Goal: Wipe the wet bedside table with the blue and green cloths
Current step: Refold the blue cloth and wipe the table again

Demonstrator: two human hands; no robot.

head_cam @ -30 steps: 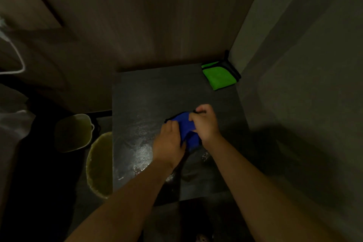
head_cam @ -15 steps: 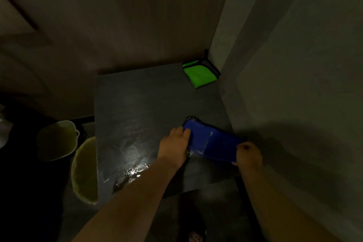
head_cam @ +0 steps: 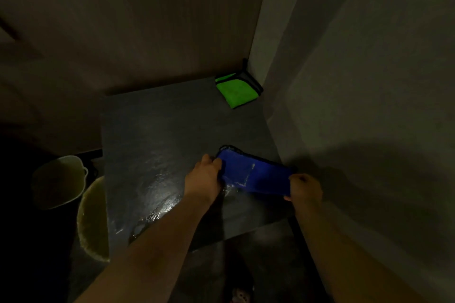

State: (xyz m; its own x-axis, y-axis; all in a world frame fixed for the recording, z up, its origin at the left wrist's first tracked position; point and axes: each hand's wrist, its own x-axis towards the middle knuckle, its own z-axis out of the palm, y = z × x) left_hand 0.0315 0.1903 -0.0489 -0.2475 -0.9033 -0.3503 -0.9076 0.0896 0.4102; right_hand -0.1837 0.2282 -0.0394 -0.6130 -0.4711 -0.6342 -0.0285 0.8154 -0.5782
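No writing is showing anywhere from where I'm standing. The pale patch [head_cam: 249, 175] on the blue cloth [head_cam: 267, 179] is looking too dim and blurred to read.

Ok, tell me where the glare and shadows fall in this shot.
Head view: dim overall; glare glints off water on the bedside table near the left hand; a broad shadow darkens the wall beyond the right hand; green cloth and blue cloth read vivid.
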